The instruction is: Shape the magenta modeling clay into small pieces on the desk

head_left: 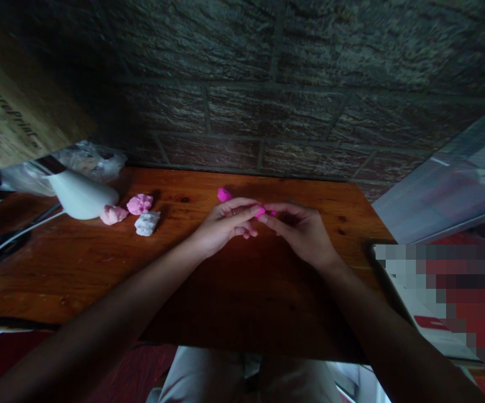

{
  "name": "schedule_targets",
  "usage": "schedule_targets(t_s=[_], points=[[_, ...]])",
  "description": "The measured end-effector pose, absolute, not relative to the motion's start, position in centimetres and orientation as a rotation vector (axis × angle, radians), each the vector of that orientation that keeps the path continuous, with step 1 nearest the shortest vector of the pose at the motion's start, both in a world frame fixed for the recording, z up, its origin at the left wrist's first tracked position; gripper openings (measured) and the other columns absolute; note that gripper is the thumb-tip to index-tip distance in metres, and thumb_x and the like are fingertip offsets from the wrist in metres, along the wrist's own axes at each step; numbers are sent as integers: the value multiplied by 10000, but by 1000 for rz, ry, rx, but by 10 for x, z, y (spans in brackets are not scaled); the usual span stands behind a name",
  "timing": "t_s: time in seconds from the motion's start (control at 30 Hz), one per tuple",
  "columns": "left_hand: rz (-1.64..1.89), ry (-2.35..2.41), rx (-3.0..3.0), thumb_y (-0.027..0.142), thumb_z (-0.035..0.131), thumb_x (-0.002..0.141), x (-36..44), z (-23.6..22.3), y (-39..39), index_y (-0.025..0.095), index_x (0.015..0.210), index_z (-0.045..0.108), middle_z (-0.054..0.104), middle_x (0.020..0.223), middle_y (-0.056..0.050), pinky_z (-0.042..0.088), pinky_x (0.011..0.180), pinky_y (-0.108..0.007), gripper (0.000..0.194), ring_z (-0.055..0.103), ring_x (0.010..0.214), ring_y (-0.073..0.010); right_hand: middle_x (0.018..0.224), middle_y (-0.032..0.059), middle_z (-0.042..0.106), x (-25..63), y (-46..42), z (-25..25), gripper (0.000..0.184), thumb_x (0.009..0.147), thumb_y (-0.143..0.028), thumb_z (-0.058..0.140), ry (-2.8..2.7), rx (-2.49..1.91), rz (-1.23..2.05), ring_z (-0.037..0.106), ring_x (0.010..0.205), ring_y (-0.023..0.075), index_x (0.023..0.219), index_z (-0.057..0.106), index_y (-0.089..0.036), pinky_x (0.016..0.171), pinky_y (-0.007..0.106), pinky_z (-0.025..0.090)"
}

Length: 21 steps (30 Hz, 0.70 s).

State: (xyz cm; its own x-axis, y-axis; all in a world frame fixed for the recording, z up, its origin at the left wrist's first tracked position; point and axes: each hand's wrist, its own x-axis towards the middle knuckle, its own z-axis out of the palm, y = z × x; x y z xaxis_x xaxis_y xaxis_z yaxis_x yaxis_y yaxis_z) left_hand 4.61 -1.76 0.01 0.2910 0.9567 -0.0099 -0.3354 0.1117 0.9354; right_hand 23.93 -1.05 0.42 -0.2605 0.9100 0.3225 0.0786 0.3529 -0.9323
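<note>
My left hand and my right hand meet above the wooden table. Between the fingertips is a small piece of bright pink modelling clay, pinched by both hands. A tiny pink bit shows at my right fingers. Just behind my left hand lies a bigger bright pink lump of clay. Farther left sit three crumpled lumps close together: a pink lump, a paler pink lump and a white lump.
A white lamp base with a cord stands at the left, below a brown printed paper shade. Crumpled clear plastic lies behind it. A brick-patterned wall borders the wooden table. A translucent panel stands at right.
</note>
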Motion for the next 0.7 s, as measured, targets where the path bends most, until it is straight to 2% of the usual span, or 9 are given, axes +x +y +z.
schedule_targets(t_s=[0.27, 0.47, 0.7], points=[[1161, 783, 1049, 315, 886, 738, 50, 0, -18, 174, 931, 766, 740, 744, 3, 468, 557, -191, 267, 641, 605, -81, 877, 19, 774, 239, -13, 5, 212, 791, -389, 851, -1632, -893, 1053, 598, 654, 137, 963, 828, -268, 619, 296, 469], [1164, 720, 1006, 395, 877, 758, 50, -2, -18, 170, 946, 753, 746, 776, -10, 435, 522, -192, 318, 654, 620, -92, 897, 21, 781, 238, -13, 7, 229, 782, -385, 855, -1609, -901, 1044, 583, 646, 133, 974, 832, -263, 609, 294, 456], [1178, 722, 1050, 385, 859, 785, 52, -6, -16, 176, 972, 730, 738, 759, -2, 464, 552, -195, 309, 663, 630, -93, 848, 12, 763, 239, -13, 4, 235, 781, -395, 855, -1612, -889, 1055, 556, 609, 124, 982, 834, -276, 580, 288, 447]])
